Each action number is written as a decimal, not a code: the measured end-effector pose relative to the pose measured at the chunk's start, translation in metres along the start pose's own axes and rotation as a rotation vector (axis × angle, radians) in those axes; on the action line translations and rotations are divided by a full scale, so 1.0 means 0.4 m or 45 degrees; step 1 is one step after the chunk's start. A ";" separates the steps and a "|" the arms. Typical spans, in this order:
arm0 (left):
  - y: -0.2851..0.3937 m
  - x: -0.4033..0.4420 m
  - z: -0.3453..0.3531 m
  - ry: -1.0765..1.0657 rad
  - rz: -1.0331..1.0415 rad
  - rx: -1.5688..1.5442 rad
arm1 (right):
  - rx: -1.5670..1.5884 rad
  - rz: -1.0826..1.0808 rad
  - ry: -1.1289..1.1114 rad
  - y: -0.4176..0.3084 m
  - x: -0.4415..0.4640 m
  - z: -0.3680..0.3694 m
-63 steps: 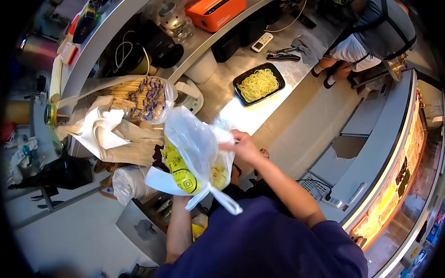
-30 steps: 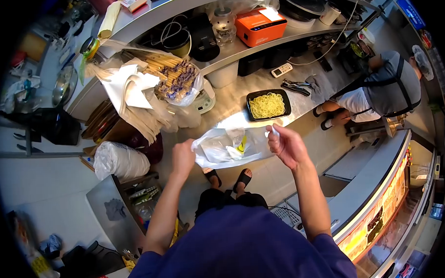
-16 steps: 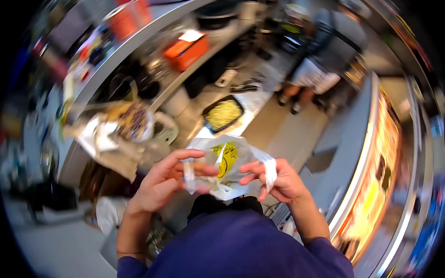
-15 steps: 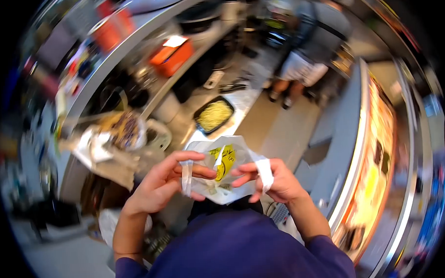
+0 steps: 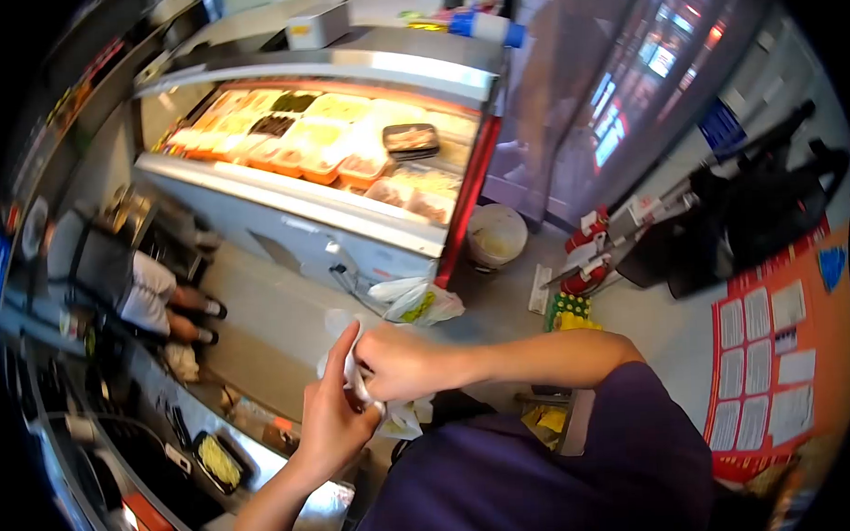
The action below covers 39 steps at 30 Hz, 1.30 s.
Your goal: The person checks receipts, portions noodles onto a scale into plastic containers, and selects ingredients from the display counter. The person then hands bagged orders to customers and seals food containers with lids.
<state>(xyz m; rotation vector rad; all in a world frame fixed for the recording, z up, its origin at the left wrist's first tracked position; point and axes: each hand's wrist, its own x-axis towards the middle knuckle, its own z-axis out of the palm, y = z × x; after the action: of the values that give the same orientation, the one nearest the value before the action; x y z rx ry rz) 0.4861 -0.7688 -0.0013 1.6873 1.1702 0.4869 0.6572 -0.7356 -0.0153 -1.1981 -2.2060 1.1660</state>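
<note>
Currently the left hand (image 5: 335,414) and right hand (image 5: 405,362), close together, clamp the crumpled white plastic bag (image 5: 408,419) between them, so tugging too hard could tear its thin film where fingers pinch it.

Bag (image 5: 408,420): thin, crinkled plastic. Tray (image 5: 239,459): glossy plastic. Counter (image 5: 255,446): shiny metal. Shirt (image 5: 517,478): matt cloth.

Held bag (image 5: 355,365) white, shirt (image 5: 526,463) dark purple, noodles (image 5: 218,461) pale yellow, tray (image 5: 238,477) black, box (image 5: 151,524) orange with white patch, poster (image 5: 722,461) red with white rectangles, bucket (image 5: 496,237) off-white, tube (image 5: 485,27) blue and white.
</note>
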 end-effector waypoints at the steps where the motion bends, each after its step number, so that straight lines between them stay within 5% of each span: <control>1: 0.029 0.038 0.031 -0.032 0.030 0.021 | -0.003 0.013 0.047 0.031 -0.045 -0.044; 4: 0.065 0.171 0.165 0.397 0.577 0.102 | -0.142 -0.093 0.521 0.156 -0.216 -0.159; 6: 0.032 0.349 0.223 0.632 0.645 0.240 | -0.218 0.134 0.584 0.308 -0.380 -0.215; 7: -0.030 0.458 0.276 0.544 0.617 0.164 | -0.307 0.342 0.559 0.423 -0.459 -0.218; 10: -0.026 0.601 0.491 0.328 0.717 0.340 | -0.551 0.274 0.854 0.647 -0.621 -0.262; 12: 0.013 0.667 0.603 0.201 0.796 0.302 | 0.558 0.847 1.016 0.706 -0.686 -0.303; 13: 0.027 0.722 0.666 -0.064 0.483 -0.133 | 0.555 0.852 1.025 0.759 -0.713 -0.324; 14: 0.030 0.771 0.720 -0.320 0.146 -0.556 | 1.266 0.524 1.178 0.828 -0.717 -0.329; 15: 0.089 0.798 0.770 -0.451 0.041 -0.731 | 1.965 0.122 1.272 0.888 -0.720 -0.353; 17: 0.201 0.858 0.830 -0.935 -0.085 -1.322 | 2.162 0.048 1.485 0.943 -0.746 -0.432; 20: 0.291 0.998 0.928 -0.738 -0.557 -1.824 | 2.368 -0.383 1.735 1.052 -0.829 -0.504; 23: 0.216 1.187 1.088 -0.608 -0.620 -2.187 | 2.233 0.023 2.028 1.130 -0.880 -0.574; 24: 0.266 1.213 1.114 -0.608 -0.602 -2.041 | 2.056 -0.285 1.835 1.234 -0.903 -0.571; 25: 0.339 1.232 1.142 -0.610 -0.578 -1.891 | 2.038 -0.298 1.852 1.214 -0.899 -0.637; 27: 0.453 1.272 1.183 -0.731 -0.432 -1.558 | 1.990 0.072 1.827 1.109 -0.844 -0.798; 29: 0.528 1.345 1.227 -0.862 -0.143 -1.074 | 1.706 0.145 1.811 1.145 -0.801 -0.900; 31: 0.616 1.442 1.246 -1.013 -0.437 -1.079 | 1.425 0.234 1.765 1.194 -0.766 -0.998; 33: 0.681 1.476 1.294 -0.961 -0.137 -0.847 | 0.252 0.859 1.741 1.290 -0.736 -1.071; 34: 0.643 1.529 1.362 -0.564 0.288 -0.158 | 0.096 0.700 1.875 1.449 -0.727 -1.084; 35: 0.691 1.586 1.339 -0.543 0.302 -0.162 | 0.085 0.676 1.869 1.485 -0.724 -1.135; 37: 0.807 1.701 1.259 -0.939 0.446 0.464 | 0.230 0.661 1.648 1.542 -0.723 -1.223; 39: 0.806 1.913 1.311 -0.742 0.353 0.487 | 0.254 0.857 1.506 1.521 -0.666 -1.336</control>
<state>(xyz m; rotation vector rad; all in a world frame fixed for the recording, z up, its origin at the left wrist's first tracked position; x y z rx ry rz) 1.3818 -0.3776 -0.0954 2.1415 0.6252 -0.0858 1.4641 -0.5122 -0.1753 -1.9036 -0.8132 0.5305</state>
